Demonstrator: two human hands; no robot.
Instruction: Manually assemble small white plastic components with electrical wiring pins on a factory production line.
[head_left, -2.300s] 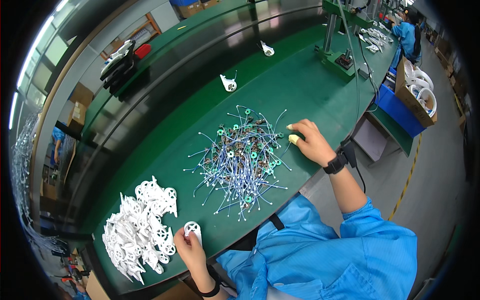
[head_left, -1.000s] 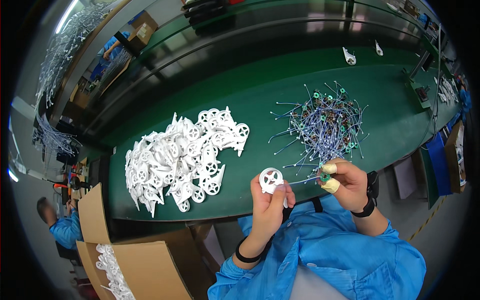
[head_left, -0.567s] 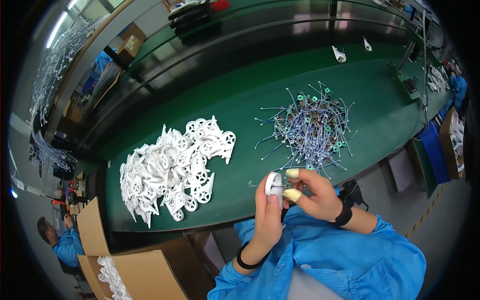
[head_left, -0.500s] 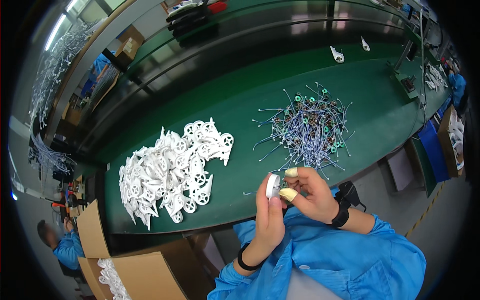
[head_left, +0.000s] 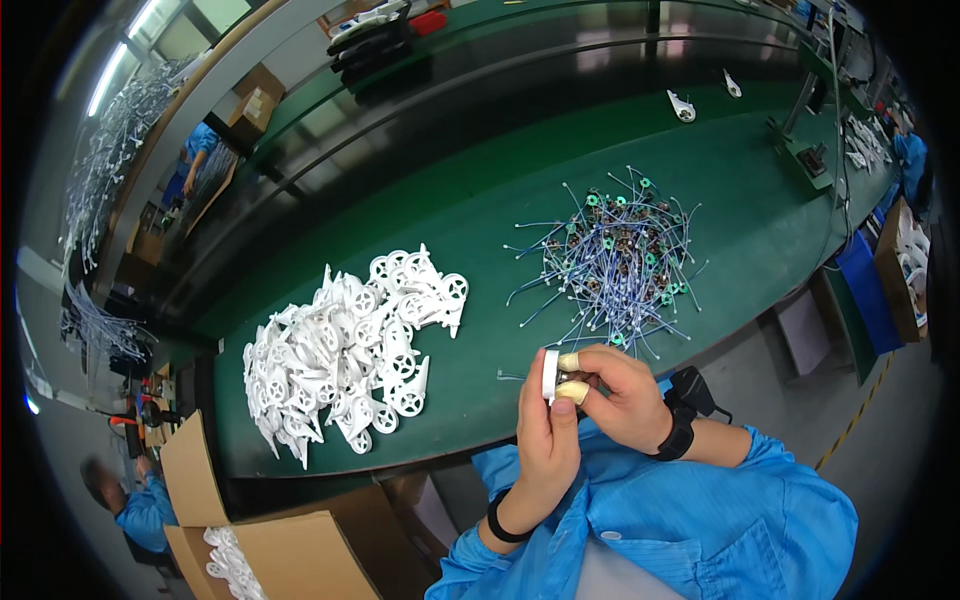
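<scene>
Left hand [head_left: 545, 430] and right hand [head_left: 615, 395] raised together at chest, fingertips pinched, apparently touching.

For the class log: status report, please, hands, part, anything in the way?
Left hand and right hand both gripping white round part, held edge-on above table edge. Nothing blocking.

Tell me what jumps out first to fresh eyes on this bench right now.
First, both hands meet at the near edge of the green table: the left hand holds a white round part edge-on while the right hand pinches at it. To the left lies a heap of white wheel-like parts; ahead, a tangle of blue wired components.
</scene>
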